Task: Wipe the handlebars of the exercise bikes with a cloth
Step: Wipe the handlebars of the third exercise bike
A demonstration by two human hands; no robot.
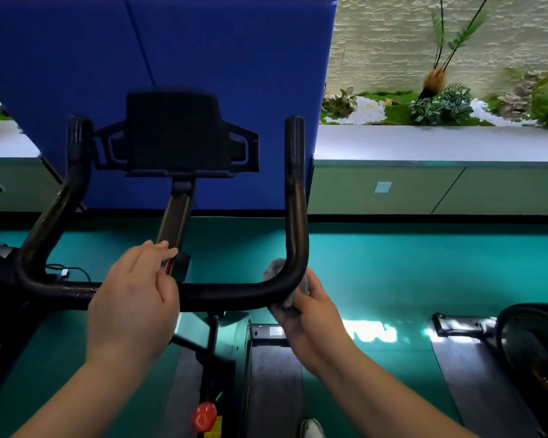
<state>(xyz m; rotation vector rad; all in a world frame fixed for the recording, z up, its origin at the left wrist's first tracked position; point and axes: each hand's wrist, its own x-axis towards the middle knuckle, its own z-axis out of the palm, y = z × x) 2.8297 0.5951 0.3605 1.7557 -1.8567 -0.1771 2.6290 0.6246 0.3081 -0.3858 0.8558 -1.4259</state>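
Head view shows the right hand (310, 314) gripping a soft, limp grey cloth (280, 276) bunched round the rigid black handlebar (228, 294) at its near-right bend, best pinched firmly there, while the left hand (133, 298) rests loose-fingered on the crossbar.

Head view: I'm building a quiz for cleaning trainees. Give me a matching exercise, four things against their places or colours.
Things:
1. cloth
2. left hand
3. knob
4. panel

Places or colours:
A. blue, behind the bike
B. red, low on the frame
C. wrapped on the handlebar's right bend
D. over the crossbar, fingers straight

Pairs: 1-C, 2-D, 3-B, 4-A
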